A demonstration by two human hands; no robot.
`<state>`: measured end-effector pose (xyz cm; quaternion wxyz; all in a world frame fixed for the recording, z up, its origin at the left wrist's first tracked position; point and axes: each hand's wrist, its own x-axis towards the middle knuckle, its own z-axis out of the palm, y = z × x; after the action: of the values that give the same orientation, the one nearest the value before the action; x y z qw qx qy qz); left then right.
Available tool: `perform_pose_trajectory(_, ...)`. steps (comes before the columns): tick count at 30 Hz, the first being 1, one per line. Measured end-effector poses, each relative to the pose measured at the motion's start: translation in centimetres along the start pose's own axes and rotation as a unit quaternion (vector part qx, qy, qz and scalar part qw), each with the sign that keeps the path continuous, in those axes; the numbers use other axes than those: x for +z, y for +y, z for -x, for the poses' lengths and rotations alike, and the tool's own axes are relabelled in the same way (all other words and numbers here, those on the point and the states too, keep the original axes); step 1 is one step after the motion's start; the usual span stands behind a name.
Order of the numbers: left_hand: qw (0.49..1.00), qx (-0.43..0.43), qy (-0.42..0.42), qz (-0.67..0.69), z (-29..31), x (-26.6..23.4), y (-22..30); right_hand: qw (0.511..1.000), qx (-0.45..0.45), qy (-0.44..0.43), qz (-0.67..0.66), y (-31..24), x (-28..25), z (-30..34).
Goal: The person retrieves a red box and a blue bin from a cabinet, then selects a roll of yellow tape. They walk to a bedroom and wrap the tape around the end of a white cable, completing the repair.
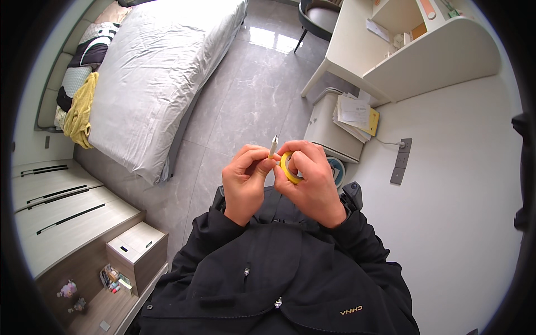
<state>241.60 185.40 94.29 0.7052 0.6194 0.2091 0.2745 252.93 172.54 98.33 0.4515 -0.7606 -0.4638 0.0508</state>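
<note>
Both of my hands meet in front of my chest, fingertips close together. My left hand (245, 181) is closed, pinching a slim white pen-like rod (273, 147) between thumb and fingers. The rod stands nearly upright, with a pointed, silver-and-dark tip at its top; its lower end is hidden by my fingers. In my right hand (312, 181) is a roll of yellow tape (288, 174), with fingers curled round and through the ring. The roll's near side is right beside my left fingertips. Whether a strip of tape joins the roll and the rod, I cannot tell.
A bed (151, 67) with a grey-white sheet and a yellow cloth (82, 109) is at far left. Drawers (61, 204) line the near left. To the right are a white desk (435, 53), a cabinet (329, 125) with stacked papers (353, 111), and a wall socket strip (401, 162).
</note>
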Motion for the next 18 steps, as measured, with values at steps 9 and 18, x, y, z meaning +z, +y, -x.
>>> perform_pose_trajectory(9,0.992,0.007,0.069,-0.109,-3.2,1.7,-2.7,0.997,0.038,0.053,0.050,-3.3,1.6,0.7)
perform_pose_trajectory(18,0.984,-0.121,-0.014,0.129,-6.7,-6.1,-2.3,0.919,0.204,0.113,-0.318,1.9,-3.9,0.0)
